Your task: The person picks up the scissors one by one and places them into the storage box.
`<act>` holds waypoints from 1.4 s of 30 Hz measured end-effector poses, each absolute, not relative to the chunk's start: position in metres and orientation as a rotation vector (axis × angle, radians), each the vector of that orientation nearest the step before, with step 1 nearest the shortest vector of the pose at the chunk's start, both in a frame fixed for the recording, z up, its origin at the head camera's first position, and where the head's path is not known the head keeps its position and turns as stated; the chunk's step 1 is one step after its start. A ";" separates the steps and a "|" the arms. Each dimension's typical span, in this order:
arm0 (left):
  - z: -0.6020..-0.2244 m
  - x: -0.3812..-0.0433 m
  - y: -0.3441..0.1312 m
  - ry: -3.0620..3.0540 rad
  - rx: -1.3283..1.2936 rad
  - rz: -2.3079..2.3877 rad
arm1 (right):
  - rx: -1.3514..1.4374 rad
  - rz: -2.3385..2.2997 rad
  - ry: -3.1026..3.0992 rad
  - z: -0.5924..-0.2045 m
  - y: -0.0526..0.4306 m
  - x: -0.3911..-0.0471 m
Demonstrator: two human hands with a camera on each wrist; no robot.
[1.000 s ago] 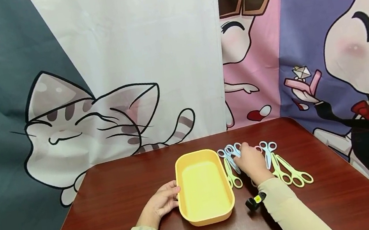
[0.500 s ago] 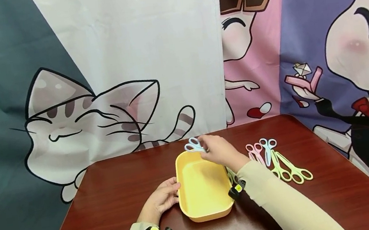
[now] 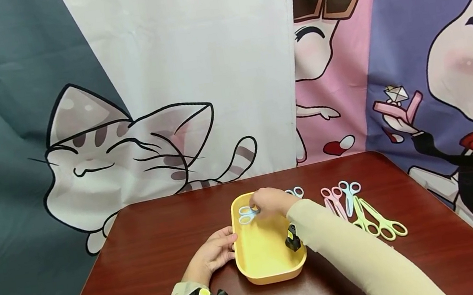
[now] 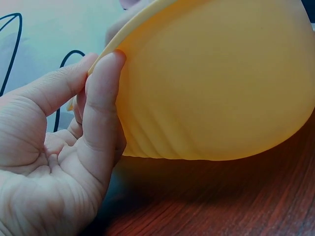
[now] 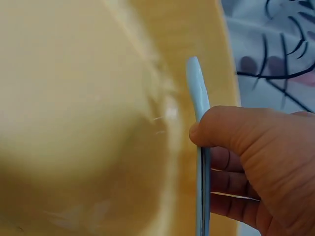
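A yellow plastic tray (image 3: 274,278) stands on the table, tilted up in the left wrist view. My left hand (image 3: 215,252) pinches its left rim between thumb and finger. Inside the tray's far end, my right hand (image 3: 272,202) holds a pair of light blue scissors (image 5: 198,91) with the finger rings pointing left. The right wrist view shows the thumb pressed on one flat side of these scissors, fingers behind, close to the tray wall. Their blades are hidden by the hand in the head view.
Right of the tray lie pink scissors (image 3: 334,198), blue scissors (image 3: 349,198) and two pairs of green scissors (image 3: 375,215). Another blue pair (image 3: 293,191) shows partly behind the right sleeve. A cartoon-printed cloth (image 3: 186,48) hangs behind the wooden table (image 3: 158,239).
My right hand has picked up the blue scissors from right of the tray, carried them left over its far rim and lowered them inside. My left hand stays at the rim.
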State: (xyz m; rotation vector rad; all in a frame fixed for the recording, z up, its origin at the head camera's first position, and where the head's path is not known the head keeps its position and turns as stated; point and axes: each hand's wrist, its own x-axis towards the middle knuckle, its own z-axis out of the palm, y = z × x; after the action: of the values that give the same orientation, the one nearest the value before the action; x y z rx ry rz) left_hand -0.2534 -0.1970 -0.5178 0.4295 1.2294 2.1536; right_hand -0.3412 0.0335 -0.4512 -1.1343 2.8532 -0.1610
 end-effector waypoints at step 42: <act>-0.531 -0.258 -0.197 1.270 0.396 2.196 | -1.008 -0.776 2.863 -0.444 0.058 -0.354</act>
State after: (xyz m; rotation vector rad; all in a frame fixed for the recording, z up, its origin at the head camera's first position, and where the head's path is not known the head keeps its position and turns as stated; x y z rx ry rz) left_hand -0.2579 -0.1974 -0.5315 0.3963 1.2700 2.1955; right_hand -0.3537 0.0580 -0.4436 -1.0076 2.8627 -0.7764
